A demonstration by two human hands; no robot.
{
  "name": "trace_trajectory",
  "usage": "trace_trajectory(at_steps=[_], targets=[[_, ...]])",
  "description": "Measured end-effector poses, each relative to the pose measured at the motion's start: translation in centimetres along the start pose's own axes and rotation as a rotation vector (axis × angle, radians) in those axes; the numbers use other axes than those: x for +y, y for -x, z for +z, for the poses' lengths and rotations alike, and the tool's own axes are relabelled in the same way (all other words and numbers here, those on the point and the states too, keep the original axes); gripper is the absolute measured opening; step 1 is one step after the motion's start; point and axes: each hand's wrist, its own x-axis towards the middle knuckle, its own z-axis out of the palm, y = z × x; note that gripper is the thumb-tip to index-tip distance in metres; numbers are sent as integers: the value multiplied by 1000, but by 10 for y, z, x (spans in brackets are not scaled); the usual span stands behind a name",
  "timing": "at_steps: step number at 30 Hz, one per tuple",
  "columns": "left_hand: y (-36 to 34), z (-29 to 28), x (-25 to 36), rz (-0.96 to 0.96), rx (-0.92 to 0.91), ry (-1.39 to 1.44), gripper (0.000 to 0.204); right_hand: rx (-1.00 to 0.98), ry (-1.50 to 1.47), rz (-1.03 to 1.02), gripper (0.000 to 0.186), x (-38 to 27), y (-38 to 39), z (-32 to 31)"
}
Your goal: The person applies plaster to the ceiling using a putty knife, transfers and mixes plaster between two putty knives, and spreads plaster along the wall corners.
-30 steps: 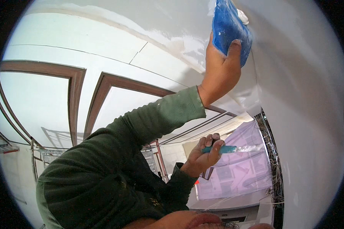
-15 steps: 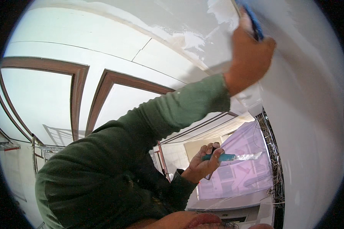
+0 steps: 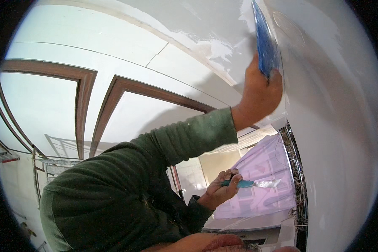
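The left arm is raised high and stretched across toward the upper right, the elbow only slightly bent, and it is covered to the wrist by a dark green sleeve. The left hand (image 3: 260,90) is held above the head with the wrist bare and its back turned toward the camera; its fingers (image 3: 275,77) are closed on the lower edge of a blue trowel (image 3: 265,40). The right arm is kept low and bent, and only its cuff is seen. The right hand (image 3: 222,190) is held at chest level, palm turned inward, with the fingers (image 3: 236,178) curled around the handle of a putty knife (image 3: 256,183).
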Motion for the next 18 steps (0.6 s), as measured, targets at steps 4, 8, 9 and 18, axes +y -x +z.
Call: trace_trajectory(at_steps=[4, 8, 9, 18], targets=[[-14, -5, 3, 50, -105, 1, 32, 2, -54, -6, 17, 1, 1, -8], [-19, 3, -6, 96, -53, -10, 27, 47, -26, 4, 22, -3, 1, -6], [-22, 2, -7, 134, -42, -34, 27, 26, -32, 11, 22, -3, 2, -5], [-28, 10, -21, 151, -68, -118, 48, 78, 51, -50, 24, -5, 10, -2]])
